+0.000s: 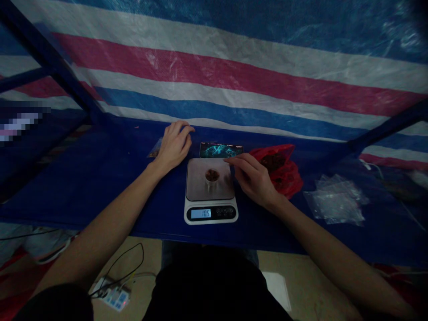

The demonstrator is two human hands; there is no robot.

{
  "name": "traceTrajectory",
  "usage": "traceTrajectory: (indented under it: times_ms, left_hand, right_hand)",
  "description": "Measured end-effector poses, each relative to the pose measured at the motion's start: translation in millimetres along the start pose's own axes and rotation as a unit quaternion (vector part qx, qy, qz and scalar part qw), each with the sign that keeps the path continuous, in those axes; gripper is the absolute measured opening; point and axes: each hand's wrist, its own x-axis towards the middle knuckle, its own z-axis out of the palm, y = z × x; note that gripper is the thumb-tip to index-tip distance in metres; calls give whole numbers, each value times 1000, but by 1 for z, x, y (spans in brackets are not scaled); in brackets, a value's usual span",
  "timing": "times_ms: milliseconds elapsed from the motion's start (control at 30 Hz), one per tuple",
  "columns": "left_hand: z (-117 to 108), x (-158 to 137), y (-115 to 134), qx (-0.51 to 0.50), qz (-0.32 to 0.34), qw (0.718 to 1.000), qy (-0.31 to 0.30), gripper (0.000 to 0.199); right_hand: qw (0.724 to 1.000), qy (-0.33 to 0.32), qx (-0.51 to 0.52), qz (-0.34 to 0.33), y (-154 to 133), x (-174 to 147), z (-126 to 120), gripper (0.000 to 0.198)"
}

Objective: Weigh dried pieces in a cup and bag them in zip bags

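Note:
A white kitchen scale (228, 218) with a metal plate stands before me, its display reading 10.5. On the plate sits a small round cup (211, 182) filled with dark reddish-brown pieces. My right hand (252, 176) hovers by the plate's upper right, its fingers drawn together; whatever is between the fingertips is too small to make out. Just beyond that hand lies an open red plastic bag (292, 178) holding more brown pieces. To the left of the scale, my left hand (175, 142) rests loosely with fingers partly bent and apart. A small clear bag (155, 148) is partly hidden behind it.
Behind the scale lies a phone (221, 150) with a lit screen. A pile of clear plastic bags (336, 198) is at the right of the blue table (100, 178). A striped sheet (234, 71) hangs along the back. Below sits a power strip (113, 296) with cables.

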Motion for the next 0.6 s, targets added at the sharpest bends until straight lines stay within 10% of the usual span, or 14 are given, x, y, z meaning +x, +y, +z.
traceTrajectory:
  times_ms: [433, 600]
  left_hand:
    - [2, 0, -4, 9, 5, 1000, -1, 31]
    - [0, -1, -4, -13, 7, 1000, 12, 32]
  right_hand:
    - [999, 17, 18, 19, -6, 1, 3, 41]
    - [986, 136, -87, 27, -6, 15, -31, 35]
